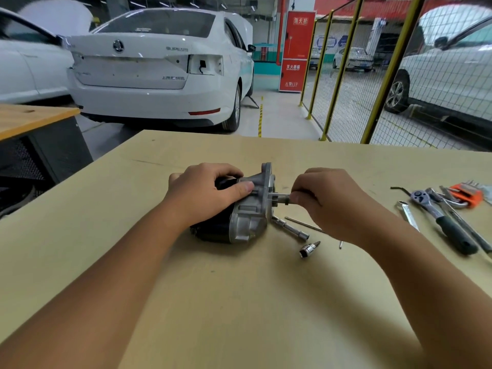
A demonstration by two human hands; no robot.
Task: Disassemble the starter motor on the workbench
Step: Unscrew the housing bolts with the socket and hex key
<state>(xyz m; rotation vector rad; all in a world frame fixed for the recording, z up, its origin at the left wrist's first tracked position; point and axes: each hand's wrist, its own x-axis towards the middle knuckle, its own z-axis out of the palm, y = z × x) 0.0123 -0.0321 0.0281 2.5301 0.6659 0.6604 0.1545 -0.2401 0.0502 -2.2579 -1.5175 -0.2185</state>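
The left hand (205, 193) clamps over the top of the motor (234, 211), fingers curled round the dark body and the thumb pressed on the grey nose casting. The right hand (327, 198) pinches a slim driver (282, 196) between thumb and fingertips, its tip set into the flange face at about 3 o'clock of the motor. The handle end is hidden inside the fist, so what kind of tool it is cannot be told.

The motor lies on its side near the middle of the bench (239, 302), flange to the right, dark body to the left.

It looks heavy for its size: steel body, cast housing, nothing that gives. That weight should help it sit still, but the round body will likely want to roll under torque, so the hold from above, bearing down at 12 o'clock, seems the right one. The casting gives ribs and edges for the thumb; the painted body is smoother and probably slicker. The thin flange (267, 182) makes a poor handle, since it is the part likely to come away. Small fasteners are apt to drop and roll.

At 5 o'clock of the motor lie an extension bar (290, 228) and a thin rod (303, 223), with a socket (308, 249) nearer. Well off at 3 o'clock lie a ratchet (442, 217) and an orange key set (466, 194).
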